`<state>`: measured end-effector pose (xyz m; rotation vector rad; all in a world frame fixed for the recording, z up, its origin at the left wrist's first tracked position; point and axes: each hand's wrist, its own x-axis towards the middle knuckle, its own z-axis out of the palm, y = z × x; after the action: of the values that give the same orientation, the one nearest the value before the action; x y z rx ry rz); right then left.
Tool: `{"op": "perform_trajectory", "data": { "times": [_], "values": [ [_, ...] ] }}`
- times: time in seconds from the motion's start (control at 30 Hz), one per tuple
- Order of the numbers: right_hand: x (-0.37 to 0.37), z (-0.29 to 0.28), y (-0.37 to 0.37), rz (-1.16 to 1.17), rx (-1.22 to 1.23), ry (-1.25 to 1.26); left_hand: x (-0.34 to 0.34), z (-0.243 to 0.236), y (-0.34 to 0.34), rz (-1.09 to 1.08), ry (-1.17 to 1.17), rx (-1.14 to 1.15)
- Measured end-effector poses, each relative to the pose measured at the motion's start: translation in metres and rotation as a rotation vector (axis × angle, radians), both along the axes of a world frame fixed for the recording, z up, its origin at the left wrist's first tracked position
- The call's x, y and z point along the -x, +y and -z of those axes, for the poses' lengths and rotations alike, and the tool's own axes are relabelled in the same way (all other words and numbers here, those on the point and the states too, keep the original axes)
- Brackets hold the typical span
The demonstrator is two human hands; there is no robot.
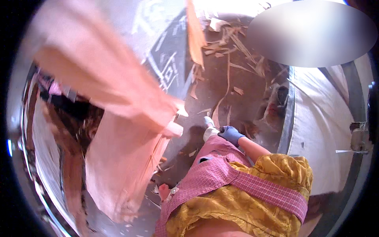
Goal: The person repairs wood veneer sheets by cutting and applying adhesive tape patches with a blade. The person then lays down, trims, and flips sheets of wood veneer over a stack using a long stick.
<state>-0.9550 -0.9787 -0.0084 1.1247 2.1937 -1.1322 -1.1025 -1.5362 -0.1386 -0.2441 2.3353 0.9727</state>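
Observation:
A large, thin, pinkish-tan sheet of wood veneer (pixel 122 154) hangs at the left, folded over and smeared by motion in its upper part. Where its edge bunches together, pale fingertips of my left hand (pixel 173 128) show, closed on it; most of that hand is hidden by the sheet. A bit of bare skin (pixel 163 191) shows beside the pink checked apron, lower down. My right hand (pixel 231 135), in a blue-grey glove, is curled closed beside the apron near my pale shoe (pixel 208 121). Whatever it may hold is hidden.
Torn veneer strips (pixel 246 47) litter the brown floor ahead. A grey surface with white markings (pixel 167 59) stands at the upper left. Along the right lies a pale, cloth-like sheet (pixel 319 130) with a dark edge. Dark and brown clutter (pixel 73 158) sits at the far left.

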Motion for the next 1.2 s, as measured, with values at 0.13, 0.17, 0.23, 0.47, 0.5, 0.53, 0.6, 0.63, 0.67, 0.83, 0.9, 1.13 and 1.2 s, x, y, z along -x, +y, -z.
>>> {"op": "perform_trajectory", "data": {
  "times": [0.13, 0.17, 0.23, 0.47, 0.5, 0.53, 0.6, 0.63, 0.67, 0.83, 0.9, 1.13, 1.2],
  "values": [
    [-0.058, 0.043, 0.058, 0.179, -0.020, -0.013, 0.063, 0.006, 0.107, 0.489, 0.300, 0.011],
    [-0.068, 0.062, 0.073, 0.211, -0.043, -0.063, 0.077, 0.004, 0.147, 0.353, 0.060, -0.046],
    [-0.075, 0.066, 0.110, 0.269, 0.041, -0.048, 0.092, 0.008, 0.210, 0.371, -0.070, -0.134],
    [-0.063, 0.074, 0.264, 0.278, -0.093, 0.066, 0.147, -0.032, 0.499, 0.583, -0.231, -0.209],
    [-0.057, 0.070, 0.291, 0.315, -0.078, 0.084, 0.148, -0.045, 0.545, 0.636, -0.201, -0.196],
    [-0.052, 0.068, 0.316, 0.339, -0.083, 0.074, 0.148, -0.067, 0.597, 0.704, -0.172, -0.184],
    [-0.019, 0.056, 0.372, 0.332, -0.059, 0.077, 0.165, -0.062, 0.648, 0.657, -0.196, -0.287],
    [-0.003, 0.050, 0.401, 0.352, -0.014, 0.080, 0.173, -0.065, 0.680, 0.690, -0.222, -0.270],
    [0.014, 0.055, 0.430, 0.351, -0.020, 0.080, 0.180, -0.069, 0.710, 0.720, -0.244, -0.252],
    [0.121, 0.057, 0.604, 0.233, -0.107, 0.241, 0.242, -0.024, 0.821, 0.736, -0.255, -0.141],
    [0.165, 0.082, 0.682, 0.169, -0.196, 0.341, 0.267, 0.002, 0.862, 0.779, -0.164, -0.135],
    [0.293, 0.112, 0.926, 0.090, -0.046, 0.097, 0.323, 0.014, 1.072, 0.848, -0.053, 0.046],
    [0.327, 0.114, 0.986, -0.048, -0.124, 0.122, 0.333, 0.026, 1.112, 0.794, -0.077, -0.066]
  ]
}}
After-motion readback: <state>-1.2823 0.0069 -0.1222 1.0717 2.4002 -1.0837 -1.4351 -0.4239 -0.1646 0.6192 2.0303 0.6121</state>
